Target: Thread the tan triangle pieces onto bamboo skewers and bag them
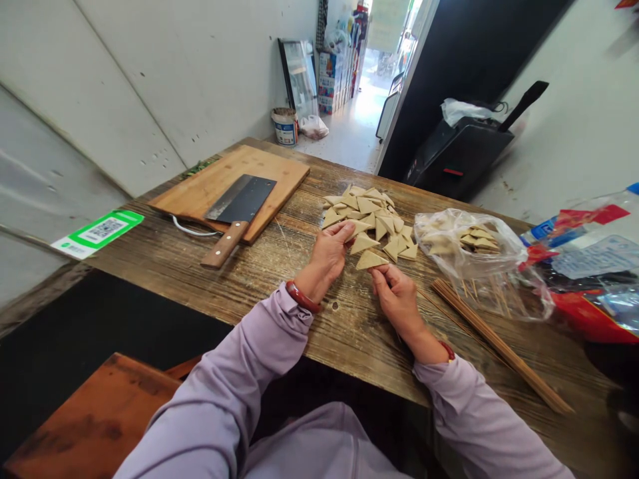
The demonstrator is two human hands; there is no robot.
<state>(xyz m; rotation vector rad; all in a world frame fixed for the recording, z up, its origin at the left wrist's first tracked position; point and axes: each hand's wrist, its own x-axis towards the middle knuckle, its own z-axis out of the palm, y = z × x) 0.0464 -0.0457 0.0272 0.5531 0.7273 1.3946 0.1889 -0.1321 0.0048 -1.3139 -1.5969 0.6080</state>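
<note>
My left hand pinches a tan triangular piece of dried tofu between thumb and fingers, at the near edge of a loose pile of similar tofu triangles. Thumb and fingertips of my right hand are closed on another tofu triangle, held just above the table. Whether a thin stick also lies in the right hand is hard to make out. To the right of that hand lies a bundle of wooden skewers. Behind the bundle, a clear plastic bag holds more tofu triangles and thin skewers.
A cleaver rests on a wooden cutting board at left, its handle over the board's near edge. A green code card lies at the left edge of the wooden table. Plastic packages crowd the right end.
</note>
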